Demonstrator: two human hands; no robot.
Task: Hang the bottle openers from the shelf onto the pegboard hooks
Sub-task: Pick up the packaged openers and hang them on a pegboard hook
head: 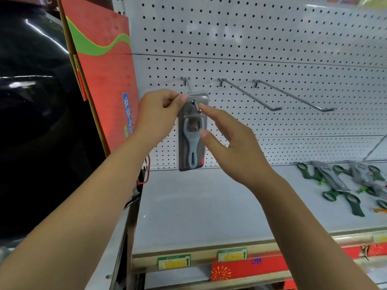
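My left hand [159, 114] pinches the top left corner of the packed bottle opener [193, 143] between thumb and forefinger, the other fingers curled in behind. The pack hangs upright against the pegboard [251, 38], its clear top threaded over the near end of the left hook [196, 105], whose upturned tip pokes out through the hanging hole. Inside the pack the grey opener sits head up, handle down. My right hand [230, 143] is spread rather than gripping: the forefinger is stretched out with its tip touching the pack just beside the hook's tip, and the thumb touches the pack's right edge level with the opener's head; the remaining fingers are loosely bent behind, and I cannot tell whether they touch anything. To the right, two long hooks [249, 95] stick out of the board bare. Below runs the pale shelf [209, 206], and at its far right end lies a heap of green bottle openers [343, 185] in packs, well apart from my hands. A red board [104, 80] with a green wave stands at the left, and yellow price tags [173, 261] sit on the shelf's near edge.
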